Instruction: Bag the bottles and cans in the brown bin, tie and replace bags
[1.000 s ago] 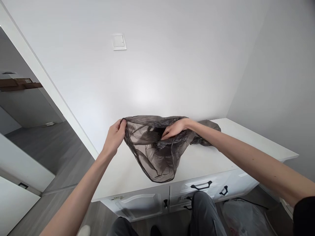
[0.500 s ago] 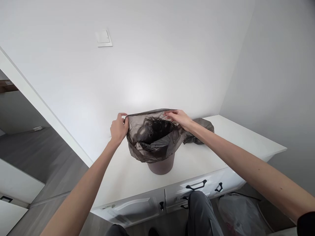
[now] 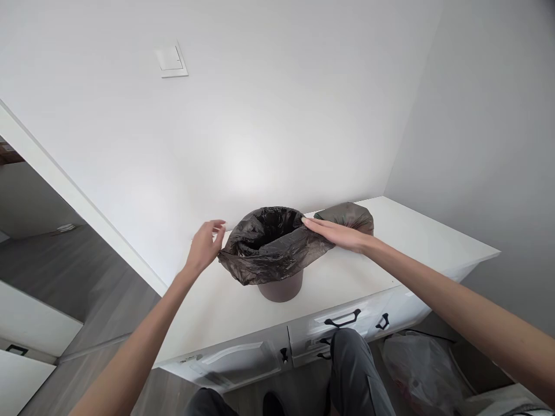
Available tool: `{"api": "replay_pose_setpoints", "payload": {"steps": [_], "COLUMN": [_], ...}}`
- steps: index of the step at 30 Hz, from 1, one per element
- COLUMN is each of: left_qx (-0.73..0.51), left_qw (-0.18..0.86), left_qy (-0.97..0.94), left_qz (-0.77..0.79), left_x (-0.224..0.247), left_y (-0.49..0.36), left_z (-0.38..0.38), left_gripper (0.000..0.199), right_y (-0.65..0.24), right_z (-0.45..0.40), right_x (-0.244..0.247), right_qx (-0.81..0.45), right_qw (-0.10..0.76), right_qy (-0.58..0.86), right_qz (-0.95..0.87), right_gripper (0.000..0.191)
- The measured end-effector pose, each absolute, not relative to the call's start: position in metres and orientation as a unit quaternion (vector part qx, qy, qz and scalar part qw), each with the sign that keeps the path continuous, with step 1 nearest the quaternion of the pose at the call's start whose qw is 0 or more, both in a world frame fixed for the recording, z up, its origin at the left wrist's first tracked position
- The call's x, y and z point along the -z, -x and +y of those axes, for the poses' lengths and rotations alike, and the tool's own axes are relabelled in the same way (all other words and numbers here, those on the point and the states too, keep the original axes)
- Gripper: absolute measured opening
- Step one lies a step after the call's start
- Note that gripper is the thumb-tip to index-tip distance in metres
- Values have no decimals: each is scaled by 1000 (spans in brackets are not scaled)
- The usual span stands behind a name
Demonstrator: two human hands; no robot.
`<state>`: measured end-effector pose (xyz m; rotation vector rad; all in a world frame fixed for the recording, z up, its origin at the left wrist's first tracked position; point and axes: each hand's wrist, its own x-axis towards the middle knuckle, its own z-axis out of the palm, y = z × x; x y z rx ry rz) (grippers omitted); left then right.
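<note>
A dark, see-through bin bag [image 3: 264,268] lines a small brownish trash can [image 3: 281,290], its top folded down outside around the rim. Only the can's lower part shows below the folded plastic. At the bag's left edge is my left hand [image 3: 204,245], fingers apart and slightly curled, with nothing visible between them. On the opposite side my right hand [image 3: 338,233] lies with straight fingers against the bag at the rim. Behind that hand sits a second, bulging dark bag [image 3: 347,214], partly covered by it.
Trash can and bags stand on a white cabinet top [image 3: 416,231] against the wall. Black drawer handles [image 3: 342,319] face my knees. A clear plastic bag [image 3: 420,370] lies on the floor at lower right. A light switch [image 3: 172,60] is on the wall.
The bag's back edge, held stretched up between both hands before, is now folded down over the rim. Both hands have lowered, and the left fingers have come off the edge.
</note>
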<state>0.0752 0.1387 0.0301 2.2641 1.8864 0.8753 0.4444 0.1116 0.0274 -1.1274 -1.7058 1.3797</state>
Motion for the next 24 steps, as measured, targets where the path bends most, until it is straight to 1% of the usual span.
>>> {"api": "replay_pose_setpoints", "payload": {"steps": [3, 4, 6, 8, 10, 12, 13, 15, 17, 19, 21, 22, 24], "left_qx": [-398, -415, -400, -351, -292, -227, -197, -166, -199, -293, -390, -423, -450], "left_qw": [-25, -40, -67, -102, -138, -150, -143, -116, -99, -104, -100, -82, -2], "left_qy": [-728, -742, -791, -843, -879, -904, -914, -924, -912, -864, -793, -764, -731], "left_qz": [558, 525, 457, 395, 352, 329, 324, 324, 346, 397, 456, 481, 513], "left_x": [-29, -26, -17, -4, 12, 30, 39, 54, 64, 63, 52, 44, 25], "left_y": [-87, -92, -101, -105, -103, -95, -90, -79, -70, -66, -69, -73, -85], "left_z": [93, 77, 49, 32, 25, 25, 25, 26, 24, 23, 27, 31, 42], "left_gripper": [40, 37, 30, 24, 21, 19, 19, 19, 21, 27, 42, 50, 65], "right_y": [-449, -449, -449, -450, -452, -455, -457, -463, -470, -474, -473, -470, -458], "right_z": [86, 78, 63, 53, 48, 48, 49, 50, 51, 50, 49, 49, 52], "right_x": [1, 14, 41, 65, 81, 89, 89, 84, 72, 56, 38, 29, 14], "right_qx": [-328, -257, -130, -39, 17, 51, 62, 73, 70, 60, 46, 38, 25], "right_qw": [419, 445, 467, 428, 343, 259, 230, 209, 232, 286, 352, 377, 399], "right_qy": [449, 450, 435, 395, 338, 284, 268, 265, 293, 330, 358, 368, 374], "right_qz": [-718, -730, -759, -812, -876, -922, -934, -938, -925, -898, -863, -849, -837], "right_gripper": [57, 57, 48, 35, 26, 23, 22, 22, 22, 23, 27, 31, 42]}}
